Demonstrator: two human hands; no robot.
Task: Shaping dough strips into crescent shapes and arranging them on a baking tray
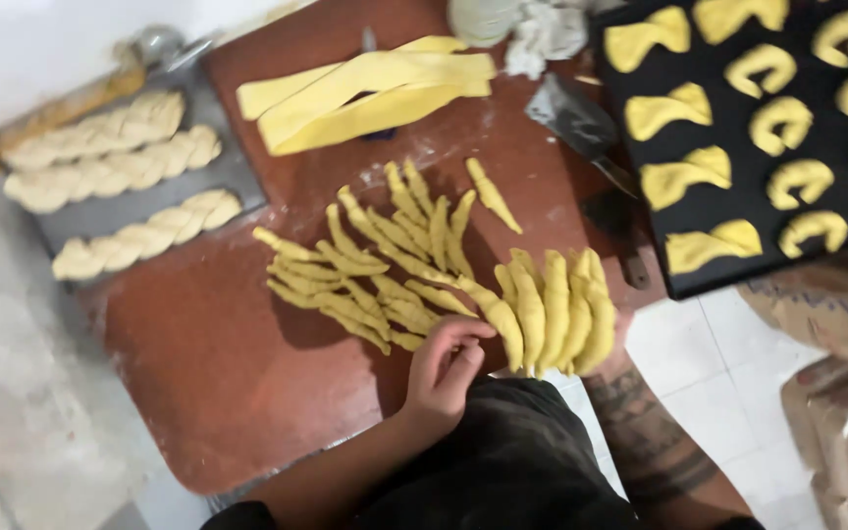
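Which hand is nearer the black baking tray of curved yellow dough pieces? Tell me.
Right. The right hand, mostly hidden behind a bunch of yellow dough strips, sits just below the black baking tray. The left hand is farther left, on the red-brown board.

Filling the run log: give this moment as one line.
left hand: fingertips on dough strands | right hand: under gathered dough bundle, mostly hidden | surface: brown board
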